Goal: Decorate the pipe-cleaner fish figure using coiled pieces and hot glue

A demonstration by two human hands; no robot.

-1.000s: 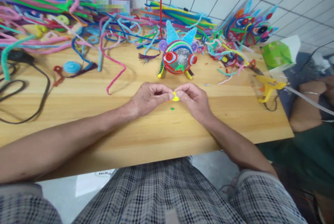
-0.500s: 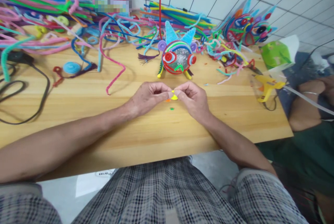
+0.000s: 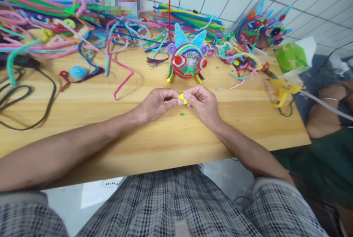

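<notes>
Between my fingertips is a small yellow coil [image 3: 182, 99], which looks like wound pipe cleaner. My left hand [image 3: 161, 103] pinches it from the left, and my right hand [image 3: 202, 103] from the right; both are closed. Fingers hide part of the coil. A tiny green scrap [image 3: 182, 114] lies on the table just below, and a bit of orange shows under the fingers. Just beyond my hands stands a round figure [image 3: 190, 62] with blue horns, red-and-white eyes, purple ears and yellow-tipped feet.
Loose pipe cleaners [image 3: 35, 5] crowd the table's back left, with another bundle [image 3: 190, 18] behind the figure. A yellow glue gun [image 3: 282, 90] rests at right, near a green packet [image 3: 292, 56]. Similar figures [image 3: 259, 27] stand back right. A black cable [image 3: 49, 101] curls at left. Another person's arm [image 3: 325, 108] is at right.
The yellow coil has turned slightly between my fingers and shifted a little left and up. Both hands stay pinched on it. The view has moved slightly.
</notes>
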